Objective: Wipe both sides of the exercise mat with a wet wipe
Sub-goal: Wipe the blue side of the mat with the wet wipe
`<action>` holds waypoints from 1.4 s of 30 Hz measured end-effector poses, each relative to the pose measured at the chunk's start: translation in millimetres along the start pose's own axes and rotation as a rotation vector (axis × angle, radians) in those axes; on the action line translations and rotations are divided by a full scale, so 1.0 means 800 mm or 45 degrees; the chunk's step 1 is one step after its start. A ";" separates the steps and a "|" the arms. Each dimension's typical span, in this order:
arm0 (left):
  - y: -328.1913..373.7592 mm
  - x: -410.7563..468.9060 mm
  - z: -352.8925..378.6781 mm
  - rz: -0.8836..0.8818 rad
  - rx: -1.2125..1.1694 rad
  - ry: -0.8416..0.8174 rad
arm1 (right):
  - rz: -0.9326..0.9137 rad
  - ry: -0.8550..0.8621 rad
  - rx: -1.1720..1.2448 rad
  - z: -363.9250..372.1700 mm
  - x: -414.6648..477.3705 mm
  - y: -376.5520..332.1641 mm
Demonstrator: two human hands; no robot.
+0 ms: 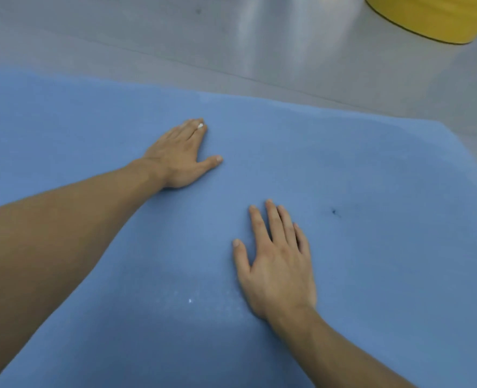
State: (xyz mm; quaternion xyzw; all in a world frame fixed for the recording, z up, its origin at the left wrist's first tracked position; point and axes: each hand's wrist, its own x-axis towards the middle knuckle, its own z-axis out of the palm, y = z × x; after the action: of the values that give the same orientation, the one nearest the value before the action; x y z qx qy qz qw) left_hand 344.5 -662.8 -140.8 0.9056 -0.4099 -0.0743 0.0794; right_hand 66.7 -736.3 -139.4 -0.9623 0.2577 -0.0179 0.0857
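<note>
Floor: smooth grey floor (147,37); round yellow container (433,15) at far right, well apart from the mat. The blue foam exercise mat (371,275) lies flat and fills most of the view, with a small dark mark (334,212) just beyond the right hand.

Left hand (179,158): flat on mat, fingers straight, a small white scrap (200,125) showing between them; cannot tell whether it is a wipe.

Right hand (279,264): palm down, fingers extended, holding nothing.

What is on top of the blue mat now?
On the mat lie the left hand and the right hand, both flat. A white bit shows between the left fingers; whatever is under that palm is covered. A small dark mark lies further right.
</note>
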 end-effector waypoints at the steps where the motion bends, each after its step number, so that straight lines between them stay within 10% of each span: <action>1: 0.001 0.000 0.001 0.004 0.002 0.012 | 0.001 0.001 0.001 0.000 0.000 0.001; 21: 0.027 -0.371 0.014 0.292 0.124 -0.038 | 0.017 -0.002 -0.048 -0.003 -0.002 -0.002; 42: 0.012 0.013 0.007 -0.183 -0.010 -0.013 | 0.006 0.059 -0.001 0.006 0.000 0.001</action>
State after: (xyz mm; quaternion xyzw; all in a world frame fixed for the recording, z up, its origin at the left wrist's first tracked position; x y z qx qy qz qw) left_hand 342.8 -677.6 -145.2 0.9320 -0.3438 -0.0860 0.0756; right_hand 66.7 -736.4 -143.8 -0.9610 0.2618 -0.0400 0.0793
